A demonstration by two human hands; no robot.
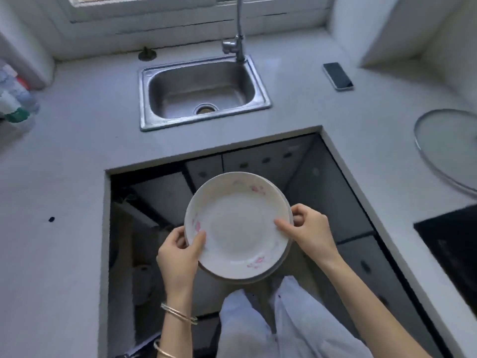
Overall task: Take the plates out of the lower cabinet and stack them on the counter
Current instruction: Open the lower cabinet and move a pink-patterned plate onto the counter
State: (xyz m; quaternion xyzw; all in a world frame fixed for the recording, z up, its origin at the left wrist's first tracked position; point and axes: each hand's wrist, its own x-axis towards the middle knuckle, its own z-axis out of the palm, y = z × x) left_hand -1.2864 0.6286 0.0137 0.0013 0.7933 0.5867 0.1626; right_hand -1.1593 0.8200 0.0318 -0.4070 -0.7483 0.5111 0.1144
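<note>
Two hands hold a small stack of plates in the air, over the gap between the arms of the grey worktop and above the person's pale trousers. The left hand clasps the stack's left rim, its thumb lying on the top plate's face and its fingers curled under the edge. The right hand grips the right rim in the same way, thumb on top. The top plate is white with faint pink flower marks; the rims of more plates show beneath it, though how many I cannot tell. Dark lower cabinet fronts stand below and beyond the stack. On the worktop sit a steel sink with its tap, a phone to the right, and a glass lid near the right edge. Thin bangles circle the left wrist.
</note>
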